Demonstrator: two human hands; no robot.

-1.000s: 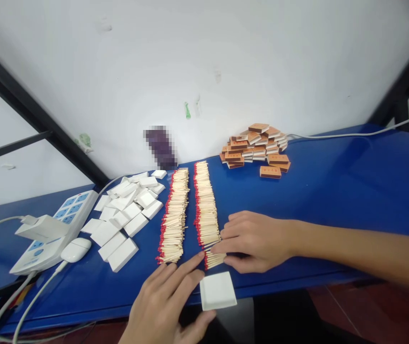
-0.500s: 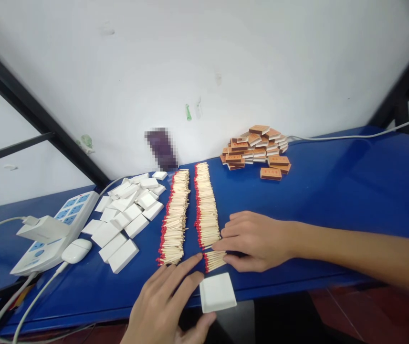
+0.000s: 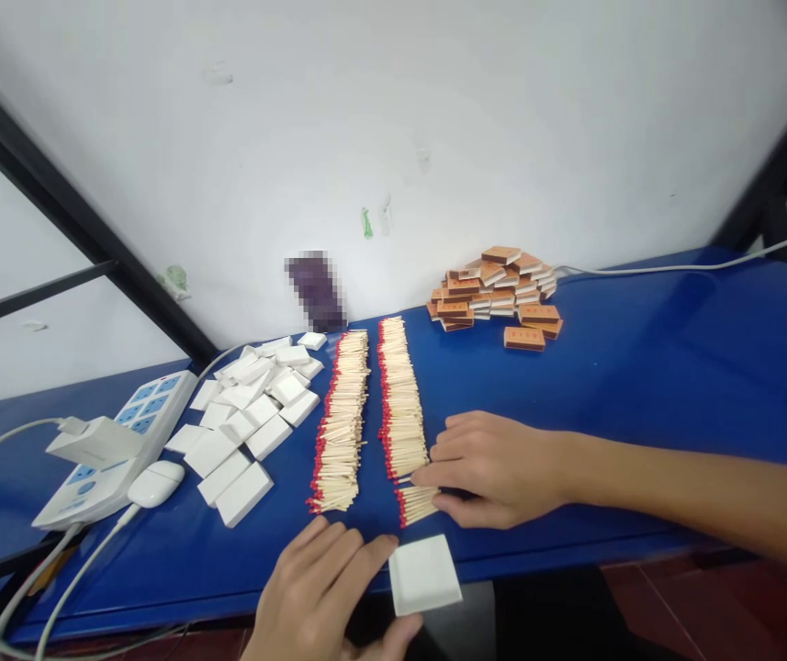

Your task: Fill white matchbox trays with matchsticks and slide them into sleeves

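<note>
on a shiny blue table [image 3: 641, 363], flat white boxes [image 3: 244, 494] lie heaped. the left hand [image 3: 320, 583] pinches a square white tray [image 3: 427, 576] by the front edge. thin wooden matches [image 3: 416, 505] touch the right hand [image 3: 493, 468]; i can't tell if it grips.

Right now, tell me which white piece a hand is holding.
The white tray in the left hand's grip, between thumb and index finger. The other white pieces lie piled beside the power strip, untouched.
</note>
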